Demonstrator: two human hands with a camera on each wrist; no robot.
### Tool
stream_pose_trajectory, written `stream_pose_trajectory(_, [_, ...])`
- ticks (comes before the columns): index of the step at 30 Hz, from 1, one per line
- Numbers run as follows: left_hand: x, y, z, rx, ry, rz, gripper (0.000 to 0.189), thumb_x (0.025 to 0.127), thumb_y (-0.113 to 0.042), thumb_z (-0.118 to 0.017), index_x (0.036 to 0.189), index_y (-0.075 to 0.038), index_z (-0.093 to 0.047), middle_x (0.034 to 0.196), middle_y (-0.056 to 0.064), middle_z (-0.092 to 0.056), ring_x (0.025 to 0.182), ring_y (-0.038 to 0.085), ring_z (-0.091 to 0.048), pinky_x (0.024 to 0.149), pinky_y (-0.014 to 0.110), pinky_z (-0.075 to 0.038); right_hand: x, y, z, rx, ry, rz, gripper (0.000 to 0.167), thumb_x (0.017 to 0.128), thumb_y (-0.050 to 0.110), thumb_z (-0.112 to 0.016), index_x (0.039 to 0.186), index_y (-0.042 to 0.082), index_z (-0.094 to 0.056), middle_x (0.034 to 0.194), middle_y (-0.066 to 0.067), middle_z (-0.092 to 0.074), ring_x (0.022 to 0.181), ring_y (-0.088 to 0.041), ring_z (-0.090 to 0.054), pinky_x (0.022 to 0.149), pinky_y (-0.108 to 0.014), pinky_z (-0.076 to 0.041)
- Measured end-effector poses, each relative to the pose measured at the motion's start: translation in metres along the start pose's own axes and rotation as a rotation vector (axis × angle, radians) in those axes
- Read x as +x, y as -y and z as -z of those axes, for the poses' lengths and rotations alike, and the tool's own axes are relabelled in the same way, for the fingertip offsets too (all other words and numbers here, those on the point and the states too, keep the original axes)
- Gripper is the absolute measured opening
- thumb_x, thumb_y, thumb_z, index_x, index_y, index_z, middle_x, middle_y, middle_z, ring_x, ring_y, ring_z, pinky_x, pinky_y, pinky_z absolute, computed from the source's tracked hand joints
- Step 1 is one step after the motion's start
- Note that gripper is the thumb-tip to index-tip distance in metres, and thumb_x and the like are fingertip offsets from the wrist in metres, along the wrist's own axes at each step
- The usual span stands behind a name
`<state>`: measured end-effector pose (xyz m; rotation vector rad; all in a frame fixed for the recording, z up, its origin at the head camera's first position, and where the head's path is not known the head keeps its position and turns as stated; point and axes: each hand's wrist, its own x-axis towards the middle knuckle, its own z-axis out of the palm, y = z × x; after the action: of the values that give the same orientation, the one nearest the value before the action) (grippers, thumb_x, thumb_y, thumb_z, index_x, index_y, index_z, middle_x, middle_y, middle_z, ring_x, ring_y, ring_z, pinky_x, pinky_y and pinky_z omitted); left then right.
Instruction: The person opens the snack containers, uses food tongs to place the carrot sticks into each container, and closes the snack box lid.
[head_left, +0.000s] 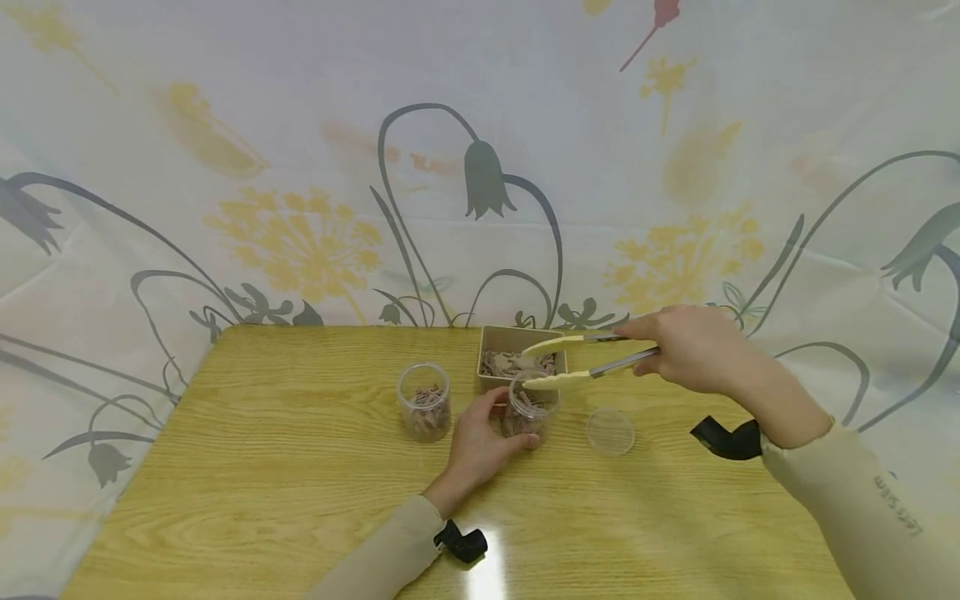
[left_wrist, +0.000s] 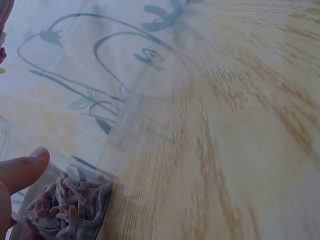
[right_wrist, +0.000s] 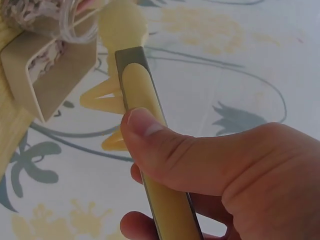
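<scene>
My left hand (head_left: 483, 443) grips a clear plastic jar (head_left: 525, 412) from its left side, thumb in front. Purplish-brown strips (left_wrist: 70, 205) fill the lower part of that jar. In my right hand (head_left: 697, 348) is a pair of tongs (head_left: 622, 364) with pale yellow tips and metal arms. The tongs' arms stand apart; the lower tip lies over the jar's mouth, the upper one over the beige box (head_left: 487, 346) behind. More strips lie in the box. The thumb presses along one tong arm in the right wrist view.
A second open jar (head_left: 424, 404), also holding strips, stands to the left. On the wooden table (head_left: 300, 500), right of the held jar, lies a round clear lid (head_left: 611, 431). A flower-printed curtain (head_left: 480, 250) hangs just behind the table's far edge.
</scene>
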<state>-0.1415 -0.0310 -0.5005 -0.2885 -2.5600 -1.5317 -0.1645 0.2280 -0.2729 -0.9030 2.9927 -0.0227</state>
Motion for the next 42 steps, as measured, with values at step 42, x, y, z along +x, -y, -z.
stream_pose_trajectory(42, [-0.002, 0.002, 0.002, -0.042, -0.001, -0.082, 0.074, 0.063, -0.031, -0.096, 0.127, -0.011, -0.063, 0.110, 0.000, -0.069, 0.104, 0.021, -0.064, 0.087, 0.041, -0.050, 0.115, 0.012, -0.072, -0.040, 0.261, -0.031, 0.041, 0.090, 0.019, -0.075, 0.130, 0.011, -0.067, 0.124, -0.015, -0.065, 0.105, -0.035, -0.063, 0.083, -0.051, -0.054])
